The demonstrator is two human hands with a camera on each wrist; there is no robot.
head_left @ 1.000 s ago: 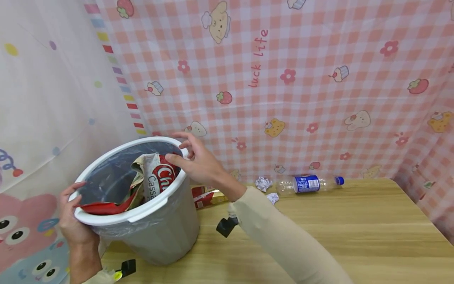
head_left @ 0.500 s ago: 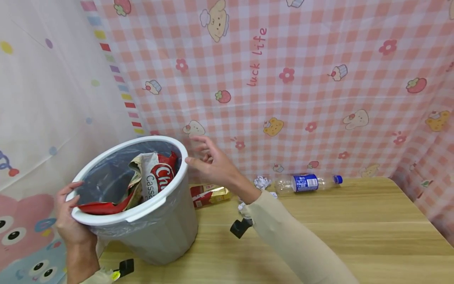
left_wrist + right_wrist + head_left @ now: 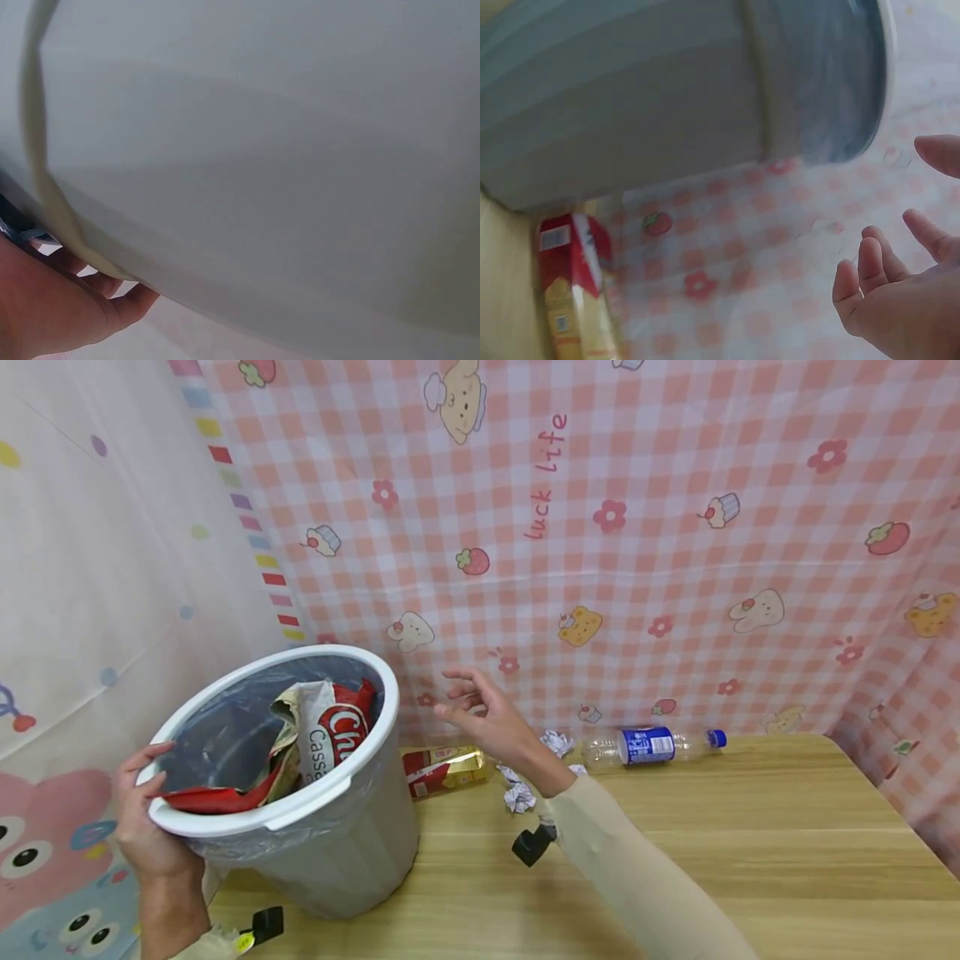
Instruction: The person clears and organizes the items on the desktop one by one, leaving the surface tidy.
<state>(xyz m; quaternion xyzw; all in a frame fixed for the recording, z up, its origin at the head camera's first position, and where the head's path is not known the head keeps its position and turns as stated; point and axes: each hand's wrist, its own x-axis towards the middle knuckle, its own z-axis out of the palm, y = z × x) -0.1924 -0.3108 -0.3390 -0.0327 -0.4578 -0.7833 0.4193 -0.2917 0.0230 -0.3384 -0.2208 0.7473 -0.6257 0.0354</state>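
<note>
A grey trash bin [image 3: 352, 860] with a white rim and a clear plastic liner stands tilted on the table at the left of the head view. Inside it lies a crumpled red and white snack bag [image 3: 318, 735]. My left hand [image 3: 150, 835] grips the rim on its left side, fingers hooked over the edge; the left wrist view shows that hand [image 3: 56, 307] against the bin's wall [image 3: 247, 165]. To the right of the bin, my right hand [image 3: 491, 718] is raised with nothing in it, fingers relaxed and spread, apart from the rim.
Right behind the bin lies a red and gold packet [image 3: 446, 768]. Several crumpled paper balls [image 3: 519, 795] sit near my right forearm. A plastic bottle [image 3: 648, 746] with a blue cap lies by the checked curtain [image 3: 660, 560] at the table's [image 3: 712, 860] back edge.
My right hand has let go of the bin's right rim and moved away to the right, bringing more of the packet and paper balls into sight. My left hand keeps its grip.
</note>
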